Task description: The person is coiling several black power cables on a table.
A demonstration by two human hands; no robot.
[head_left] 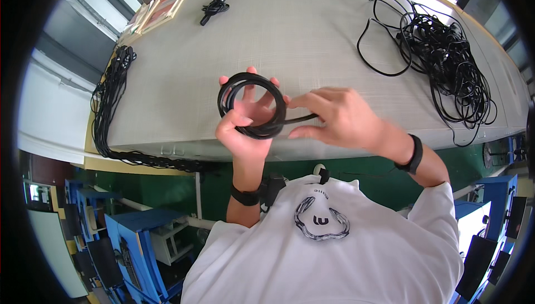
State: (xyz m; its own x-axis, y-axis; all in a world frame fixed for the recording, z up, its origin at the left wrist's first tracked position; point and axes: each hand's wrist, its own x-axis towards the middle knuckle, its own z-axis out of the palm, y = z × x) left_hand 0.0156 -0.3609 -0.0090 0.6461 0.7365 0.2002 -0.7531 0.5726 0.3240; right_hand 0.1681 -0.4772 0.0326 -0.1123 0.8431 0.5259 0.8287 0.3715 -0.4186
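My left hand (250, 124) holds a round coil of black cable (279, 114) above the table's near edge. Its thumb presses over the lower left of the coil, and the other fingers spread behind the ring. From the coil's lower right, a short straight length of cable (301, 119) runs to my right hand (334, 116). The right hand's fingers curl around that length, with the thumb below it and the index finger reaching towards the coil. The cable's end is hidden in the right hand.
A tangled heap of black cables (451, 61) lies on the grey table (292, 32) at the right. A small tied cable bundle (215, 8) lies at the back left. Long black cables (109, 107) hang over the left edge near books (161, 9). Blue desks (138, 228) stand behind.
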